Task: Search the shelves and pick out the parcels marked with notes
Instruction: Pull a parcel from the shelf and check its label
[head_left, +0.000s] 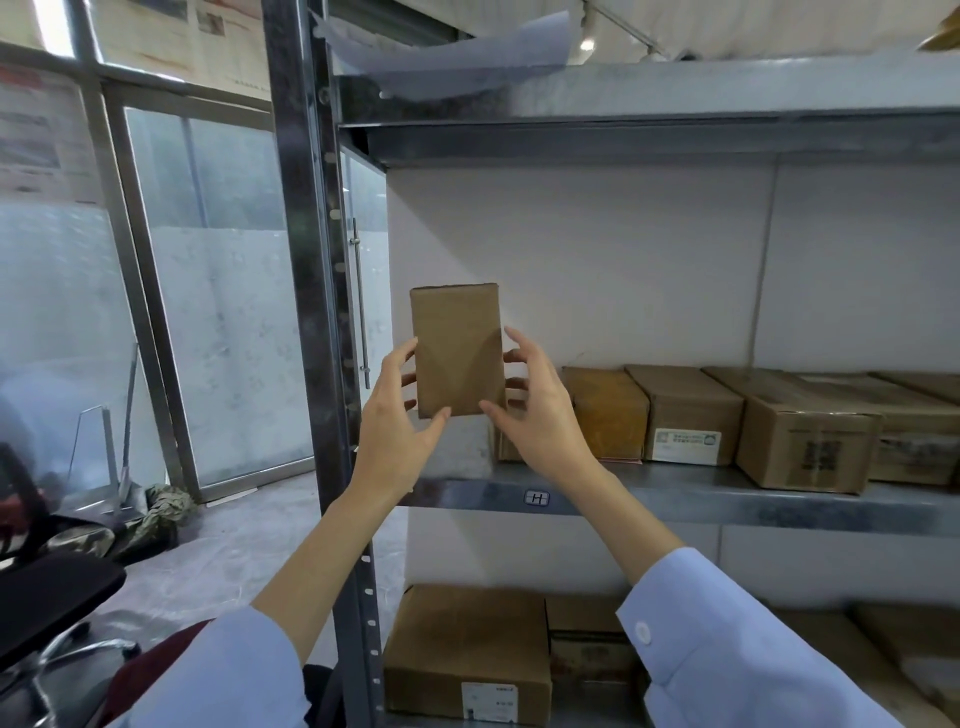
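At the centre of the frame we see a small parcel (457, 351) held upright in the air, in front of the white back wall and above the left end of the middle shelf (675, 496). The left hand (400, 415) grips its left edge and the right hand (537, 410) its right edge. On both, the fingers curl round behind the long sides while the thumbs press near the bottom corners. We judge that the hold is kept to the edges so that the broad brown face is bare to view, which suits a check for a note. That face is plain, with no note or label on it, and we cannot see the back. To the right of centre a row of cartons (810, 441) sits on the same shelf, packed side by side, and one carton (685, 410) shows a white printed label (687, 445) on its front. At the bottom of the frame a larger box (467, 654) lies on the lower shelf, also labelled. We take this as the inspecting step, early in the search. Turning the parcel over looks like the sensible next check, and it calls for a firm grip, since nothing supports the parcel from below.
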